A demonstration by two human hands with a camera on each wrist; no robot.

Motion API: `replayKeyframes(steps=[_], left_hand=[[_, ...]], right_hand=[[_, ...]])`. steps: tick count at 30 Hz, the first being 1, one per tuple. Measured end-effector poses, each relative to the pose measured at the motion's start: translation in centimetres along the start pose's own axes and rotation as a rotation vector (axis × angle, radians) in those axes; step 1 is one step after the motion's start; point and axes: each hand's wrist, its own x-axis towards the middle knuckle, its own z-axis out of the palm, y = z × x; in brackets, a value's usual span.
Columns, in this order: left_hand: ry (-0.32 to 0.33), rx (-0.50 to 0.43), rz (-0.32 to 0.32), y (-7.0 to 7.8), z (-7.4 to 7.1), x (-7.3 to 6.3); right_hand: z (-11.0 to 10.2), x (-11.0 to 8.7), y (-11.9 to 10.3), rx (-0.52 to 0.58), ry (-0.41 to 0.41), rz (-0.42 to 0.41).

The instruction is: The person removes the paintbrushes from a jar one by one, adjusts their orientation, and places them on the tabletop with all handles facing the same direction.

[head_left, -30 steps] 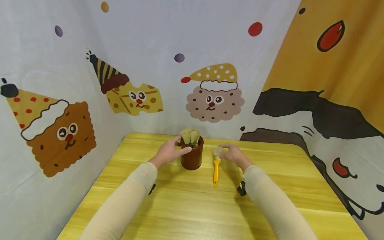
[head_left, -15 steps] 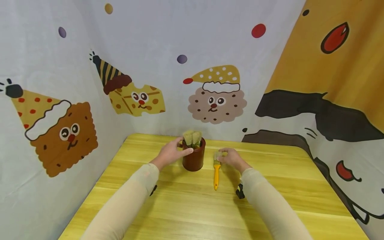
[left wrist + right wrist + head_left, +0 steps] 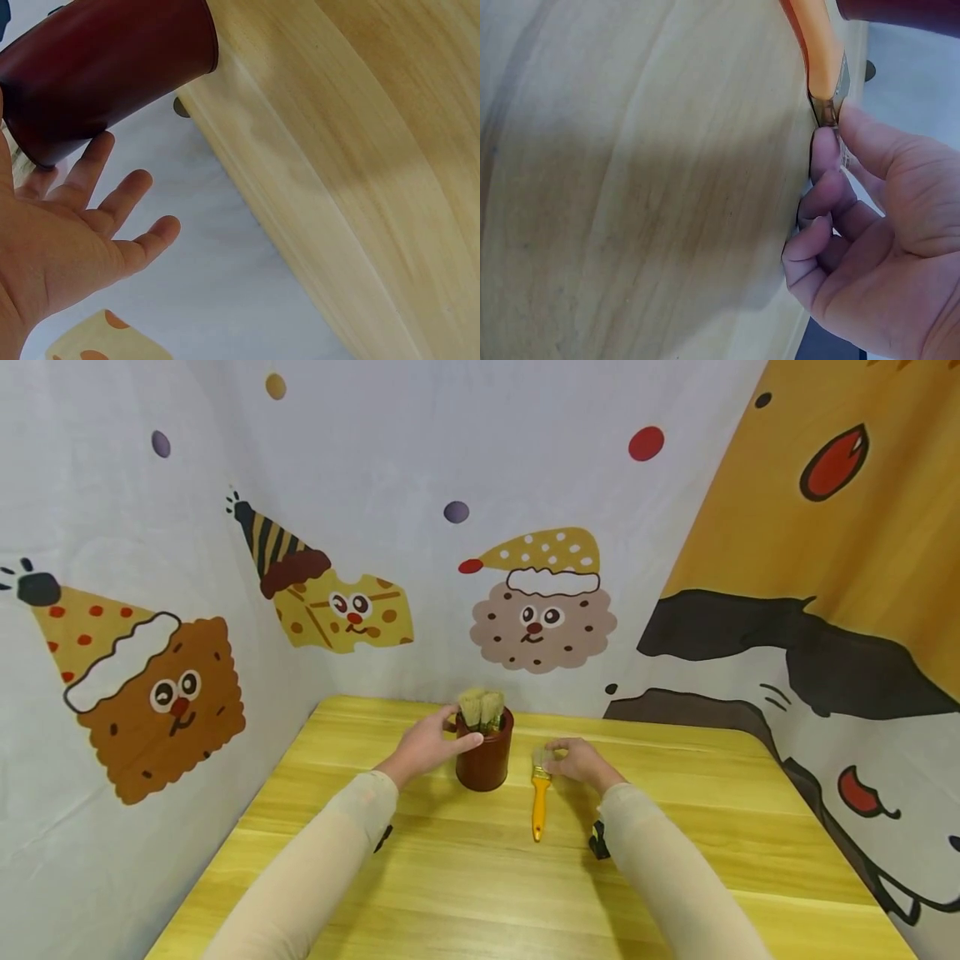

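Note:
Toward the back of the table stands a dark red-brown cylindrical pot [image 3: 483, 768]. Several paintbrushes [image 3: 482, 706] sit in it with their pale bristles up. My left hand [image 3: 427, 745] holds the pot near its rim, thumb at the front and fingers behind; in the left wrist view the outer fingers [image 3: 124, 201] are spread, away from the pot. To the right of the pot a paintbrush with an orange-yellow handle [image 3: 539, 802] points its handle toward me. My right hand [image 3: 585, 762] pinches it by the metal ferrule [image 3: 826, 111], between thumb and index finger. The hand partly hides the bristles.
A yellow wood-grain table [image 3: 480, 893] spreads out under both arms. Close behind it hangs a cloth [image 3: 420, 543] printed with cartoon figures, which also runs along the left and right. Small black camera mounts [image 3: 598, 842] show at the wrists.
My right hand and its paintbrush have shifted slightly toward me. The left hand keeps its place at the pot. The head view has tilted a little.

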Motion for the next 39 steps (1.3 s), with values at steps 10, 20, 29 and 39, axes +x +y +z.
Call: replayKeyframes(steps=[10, 20, 29, 39], left_hand=[[-0.012, -0.042, -0.002, -0.1, 0.1, -0.1], [-0.029, -0.131, 0.004, -0.5, 0.4, 0.0], [-0.045, -0.233, 0.023, -1.0, 0.9, -0.1], [-0.048, -0.234, 0.006, -0.9, 0.7, -0.2]], right_hand=[[0.0, 0.1, 0.6, 0.069, -0.031, 0.008], [0.2, 0.1, 0.9, 0.076, -0.028, 0.015], [0.1, -0.4, 0.8, 0.108, -0.041, -0.005], [-1.3, -1.1, 0.4, 0.128, -0.061, -0.048]])
